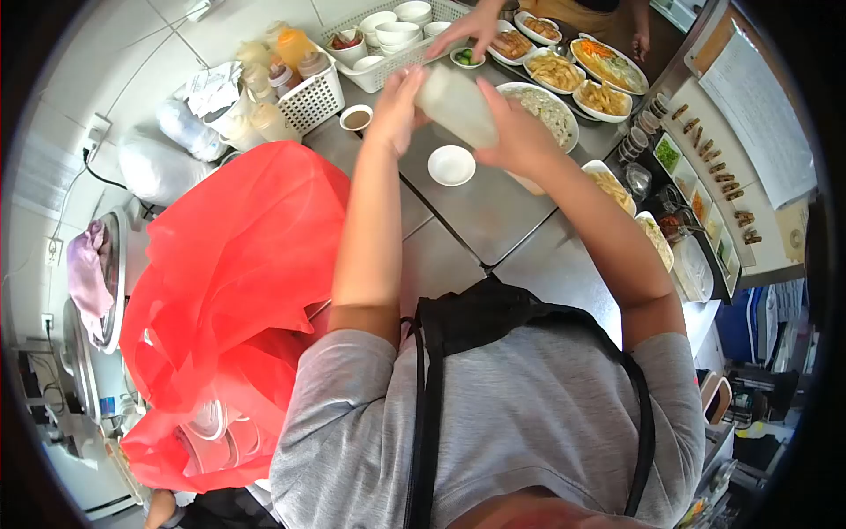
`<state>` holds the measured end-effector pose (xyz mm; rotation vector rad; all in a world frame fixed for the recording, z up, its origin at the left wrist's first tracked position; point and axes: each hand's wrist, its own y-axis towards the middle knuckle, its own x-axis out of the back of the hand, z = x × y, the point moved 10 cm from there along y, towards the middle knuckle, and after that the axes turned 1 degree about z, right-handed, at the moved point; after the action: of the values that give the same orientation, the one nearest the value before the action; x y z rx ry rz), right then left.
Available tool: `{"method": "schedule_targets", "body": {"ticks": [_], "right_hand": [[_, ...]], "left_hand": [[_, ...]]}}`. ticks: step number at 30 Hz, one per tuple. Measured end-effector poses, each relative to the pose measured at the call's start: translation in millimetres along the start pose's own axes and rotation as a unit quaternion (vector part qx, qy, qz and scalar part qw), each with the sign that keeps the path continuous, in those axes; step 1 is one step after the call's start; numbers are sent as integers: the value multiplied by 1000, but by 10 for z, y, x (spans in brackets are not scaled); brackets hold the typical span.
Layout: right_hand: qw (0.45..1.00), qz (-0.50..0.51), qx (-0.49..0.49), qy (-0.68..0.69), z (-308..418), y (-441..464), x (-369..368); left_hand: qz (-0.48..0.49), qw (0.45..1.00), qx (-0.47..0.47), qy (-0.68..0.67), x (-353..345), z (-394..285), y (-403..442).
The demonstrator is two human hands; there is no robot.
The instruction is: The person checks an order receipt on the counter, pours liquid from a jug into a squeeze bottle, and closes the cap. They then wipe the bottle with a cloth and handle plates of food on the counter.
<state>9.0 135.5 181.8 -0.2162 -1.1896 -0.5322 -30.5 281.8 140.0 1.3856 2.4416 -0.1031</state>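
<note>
A pale, translucent container [456, 106], blurred by motion, is held tilted between my two hands above the steel counter. My left hand [398, 108] grips its left end, while my right hand [520, 132] is wrapped round its right end. Just below it on the counter stands a small white bowl [451, 166], which looks empty. A little cup of brown sauce [356, 118] is to the left of my left wrist. Beyond my right hand, a large white plate of pale food [546, 115] is partly covered by that hand.
Another person's hand [476, 31] reaches over a small bowl of green fruit [467, 58]. Plates of fries [553, 70] stand at the back right. A white basket [388, 70] of bowls lies behind; a red bag [247, 238] bulges at left. Condiment trays [696, 189] line the right.
</note>
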Motion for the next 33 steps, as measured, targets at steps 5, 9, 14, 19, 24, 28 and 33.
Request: {"method": "schedule_targets", "body": {"ticks": [5, 9, 14, 19, 24, 28, 33], "right_hand": [[976, 122, -69, -165, -398, -255, -439], [947, 133, -49, -287, -576, -356, -622], [927, 122, -22, -353, -573, -323, -612], [908, 110, 42, -401, -499, -220, -609], [896, 140, 36, -421, -513, -133, -609], [893, 158, 31, -421, -547, -102, -600], [901, 152, 45, -404, -481, -95, -547]], "left_hand": [[-170, 975, 5, 142, 558, 1178, -260], [-51, 877, -34, 476, 305, 1297, -465], [-13, 841, -64, 537, 126, 1286, -560], [-30, 834, -55, 548, 124, 1282, -556], [-33, 840, -59, 539, 127, 1250, -575], [-30, 838, -54, 542, 120, 1248, -571], [-28, 835, -53, 547, 110, 1257, -573]]}}
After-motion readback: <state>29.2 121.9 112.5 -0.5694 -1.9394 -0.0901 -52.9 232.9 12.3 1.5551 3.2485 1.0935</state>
